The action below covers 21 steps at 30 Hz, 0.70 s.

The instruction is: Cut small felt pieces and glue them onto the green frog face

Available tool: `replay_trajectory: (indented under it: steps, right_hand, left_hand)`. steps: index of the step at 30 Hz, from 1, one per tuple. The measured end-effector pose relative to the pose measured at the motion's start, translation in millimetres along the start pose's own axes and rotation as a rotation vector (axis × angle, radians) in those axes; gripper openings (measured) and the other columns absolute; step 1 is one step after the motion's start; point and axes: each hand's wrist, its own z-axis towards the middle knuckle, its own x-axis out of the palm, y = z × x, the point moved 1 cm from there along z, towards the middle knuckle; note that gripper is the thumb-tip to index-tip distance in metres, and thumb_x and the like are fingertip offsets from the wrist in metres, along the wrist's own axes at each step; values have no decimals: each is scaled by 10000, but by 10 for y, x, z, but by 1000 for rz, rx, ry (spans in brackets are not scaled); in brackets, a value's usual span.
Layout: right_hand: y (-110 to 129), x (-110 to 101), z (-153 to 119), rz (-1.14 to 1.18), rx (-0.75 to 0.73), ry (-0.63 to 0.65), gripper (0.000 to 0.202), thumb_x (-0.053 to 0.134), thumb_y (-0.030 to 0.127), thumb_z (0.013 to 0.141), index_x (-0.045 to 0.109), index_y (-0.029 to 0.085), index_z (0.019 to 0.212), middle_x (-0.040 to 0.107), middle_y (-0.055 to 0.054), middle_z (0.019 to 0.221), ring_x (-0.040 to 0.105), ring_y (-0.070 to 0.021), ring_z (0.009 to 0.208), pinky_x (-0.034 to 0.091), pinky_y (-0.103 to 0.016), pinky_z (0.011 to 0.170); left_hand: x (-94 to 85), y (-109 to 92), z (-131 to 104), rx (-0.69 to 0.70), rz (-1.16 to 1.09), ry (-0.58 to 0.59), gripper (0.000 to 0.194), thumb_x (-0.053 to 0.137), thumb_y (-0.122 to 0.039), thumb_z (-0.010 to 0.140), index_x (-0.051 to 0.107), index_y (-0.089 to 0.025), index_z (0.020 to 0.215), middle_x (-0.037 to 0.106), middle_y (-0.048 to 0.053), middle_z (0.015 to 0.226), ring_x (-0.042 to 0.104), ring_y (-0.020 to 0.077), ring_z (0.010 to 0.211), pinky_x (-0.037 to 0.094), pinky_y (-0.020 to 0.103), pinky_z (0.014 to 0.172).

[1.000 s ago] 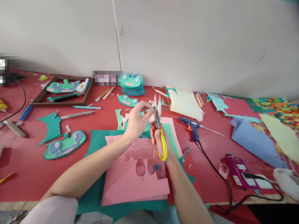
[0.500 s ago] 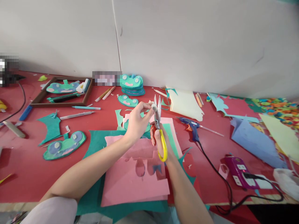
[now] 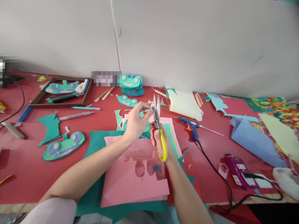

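Between thumb and fingers, my left hand pinches a small white round piece. The piece lies against the blades of the scissors, which point up and stand slightly apart. Wrapped round the scissors' yellow and red handles is my right hand. Both hands are above the table's middle, over pink felt sheets with cut-out holes. Dark green felt lies under the pink. A green frog-face shape with blue eye patches rests at the left.
A wooden tray stands back left, near a stack of frog faces. To the right are a blue glue gun, its black cable, a purple power strip, a blue felt sheet and colourful scraps.
The view has shifted very slightly. My hands, the white piece and the scissors hold nearly the same pose.
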Motion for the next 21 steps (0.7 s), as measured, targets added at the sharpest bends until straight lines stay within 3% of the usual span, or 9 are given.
replay_trajectory:
  steps: [9,21]
  right_hand:
    - [9,-70,12,2,-15,40,447,422,612,861,476,227,1083,382,39,700,313,-80,502,295,-227,448]
    - [10,-99,29,-15,-12,60,473,440,620,844,478,207,1071,391,41,688,324,-77,493,293,-224,438]
  left_hand:
    - [-60,-53,49,16,61,36,104,597,-242,826,575,-188,739,692,39,875,648,145,847,502,298,830]
    - [-94,-66,74,29,107,43,104,603,-254,817,593,-197,731,695,29,858,648,151,847,500,312,846]
